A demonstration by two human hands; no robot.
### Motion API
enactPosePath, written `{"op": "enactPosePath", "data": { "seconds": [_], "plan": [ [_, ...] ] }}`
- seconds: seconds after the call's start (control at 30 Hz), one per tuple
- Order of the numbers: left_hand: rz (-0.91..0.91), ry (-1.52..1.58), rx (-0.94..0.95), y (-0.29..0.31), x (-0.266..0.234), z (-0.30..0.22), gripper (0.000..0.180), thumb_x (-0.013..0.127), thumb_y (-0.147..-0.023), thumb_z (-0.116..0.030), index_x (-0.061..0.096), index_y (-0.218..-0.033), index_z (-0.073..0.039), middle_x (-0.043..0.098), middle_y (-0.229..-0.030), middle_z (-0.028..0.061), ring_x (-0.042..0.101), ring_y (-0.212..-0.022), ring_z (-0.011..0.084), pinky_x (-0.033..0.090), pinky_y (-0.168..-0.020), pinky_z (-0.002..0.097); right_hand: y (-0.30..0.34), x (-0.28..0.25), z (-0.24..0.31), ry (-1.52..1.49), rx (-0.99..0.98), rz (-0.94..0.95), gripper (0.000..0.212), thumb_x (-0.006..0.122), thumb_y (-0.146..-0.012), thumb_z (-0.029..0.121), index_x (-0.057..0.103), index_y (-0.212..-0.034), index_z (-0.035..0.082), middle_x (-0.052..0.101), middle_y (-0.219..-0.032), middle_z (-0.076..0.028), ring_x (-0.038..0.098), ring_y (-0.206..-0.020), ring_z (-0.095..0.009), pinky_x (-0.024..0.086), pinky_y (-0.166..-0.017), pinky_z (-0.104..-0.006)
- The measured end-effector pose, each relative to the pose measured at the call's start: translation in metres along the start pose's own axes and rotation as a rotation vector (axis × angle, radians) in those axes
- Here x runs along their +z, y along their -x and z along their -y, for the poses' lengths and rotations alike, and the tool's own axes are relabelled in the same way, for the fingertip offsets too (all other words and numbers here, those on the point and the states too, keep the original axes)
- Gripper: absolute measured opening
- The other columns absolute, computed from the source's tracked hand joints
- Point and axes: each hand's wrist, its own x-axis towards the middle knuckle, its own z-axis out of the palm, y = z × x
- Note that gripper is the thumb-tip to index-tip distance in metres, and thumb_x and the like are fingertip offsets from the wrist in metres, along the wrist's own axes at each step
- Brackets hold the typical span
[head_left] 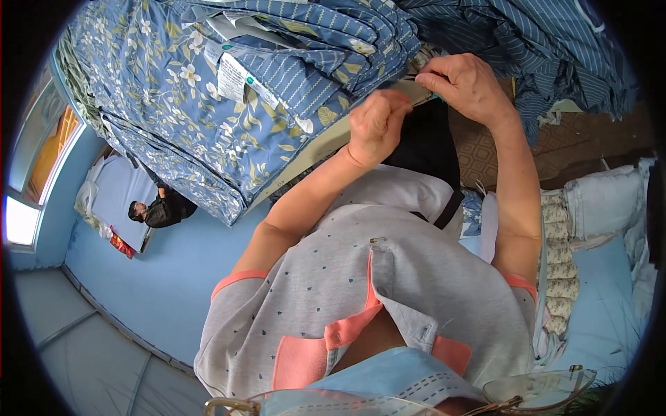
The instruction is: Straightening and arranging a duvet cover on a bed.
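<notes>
Blue floral fabric (187, 118), with white flowers and yellow-green leaves, lies heaped over a table and hangs past its pale edge (312, 149). On the pile rest a white printed label (234, 78) and a folded piece of blue striped fabric (298, 76). My left hand (378, 123) is curled closed just over the table edge, its fingertips smeared by motion; whatever they hold is hidden. To its right, my right hand (468, 87) pinches with thumb and forefinger at the table's corner. Something small and greenish shows by its fingertips, too small to name.
More dark blue striped fabric (527, 55) hangs at the upper right. Folded pale cloths (603, 201) and a beige floral bundle (557, 263) are stacked at the right. Another person in dark clothes (170, 210) is by a pale blue table (121, 191) at the far left.
</notes>
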Motion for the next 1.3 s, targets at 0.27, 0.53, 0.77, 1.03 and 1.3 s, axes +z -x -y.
{"op": "enactPosePath", "data": {
  "seconds": [0.27, 0.53, 0.77, 1.03, 1.3],
  "plan": [
    [0.482, -0.094, -0.016, -0.005, 0.003, -0.042, 0.019, 0.074, -0.078, -0.008, 0.069, -0.095, -0.005, 0.069, -0.086, 0.0084, 0.067, -0.079, 0.0267, 0.053, -0.083, 0.0402, 0.008, 0.005, -0.006, -0.004, 0.192, 0.008, 0.027, 0.067, -0.092, 0.029, 0.072, -0.099, 0.003, 0.069, -0.079, -0.012, 0.067, -0.072, -0.023, 0.050, -0.067, -0.0334],
    [0.242, -0.473, 0.195, -0.042, -0.014, -0.039, 0.038, 0.071, -0.069, -0.004, 0.064, -0.106, -0.007, 0.061, -0.101, 0.0121, 0.057, -0.094, 0.0321, 0.045, -0.093, 0.0471, 0.007, 0.052, -0.010, -0.998, 0.350, -0.454, 0.024, 0.063, -0.098, 0.023, 0.072, -0.109, 0.004, 0.062, -0.079, 0.008, 0.050, -0.066, 0.000, 0.038, -0.058, -0.0185],
    [0.174, -0.765, 0.097, -0.078, -0.016, 0.008, 0.053, 0.082, -0.064, -0.024, 0.062, -0.113, -0.013, 0.055, -0.114, 0.0082, 0.052, -0.104, 0.0308, 0.041, -0.083, 0.0425, 0.002, 0.061, -0.003, -1.505, 0.259, -0.494, 0.020, 0.066, -0.096, 0.022, 0.073, -0.105, 0.006, 0.051, -0.065, 0.009, 0.038, -0.053, 0.000, 0.026, -0.047, -0.0179],
    [0.045, -0.392, -0.047, -0.086, -0.022, 0.020, 0.035, 0.079, -0.066, -0.005, 0.064, -0.098, -0.007, 0.061, -0.096, 0.0097, 0.058, -0.086, 0.0283, 0.050, -0.073, 0.0353, -0.009, 0.094, -0.026, -0.925, 0.365, -0.620, 0.022, 0.070, -0.092, 0.015, 0.072, -0.108, 0.000, 0.072, -0.089, -0.002, 0.063, -0.076, -0.006, 0.051, -0.071, -0.0220],
    [0.044, -0.161, -0.197, -0.088, -0.036, 0.028, 0.034, 0.080, -0.071, 0.000, 0.065, -0.101, -0.005, 0.057, -0.095, 0.0042, 0.055, -0.076, 0.0137, 0.047, -0.067, 0.0256, -0.006, 0.085, -0.012, -0.728, 0.281, -0.506, 0.020, 0.074, -0.087, 0.014, 0.073, -0.102, 0.001, 0.074, -0.090, -0.007, 0.069, -0.081, -0.014, 0.053, -0.075, -0.0271]
  ]
}}
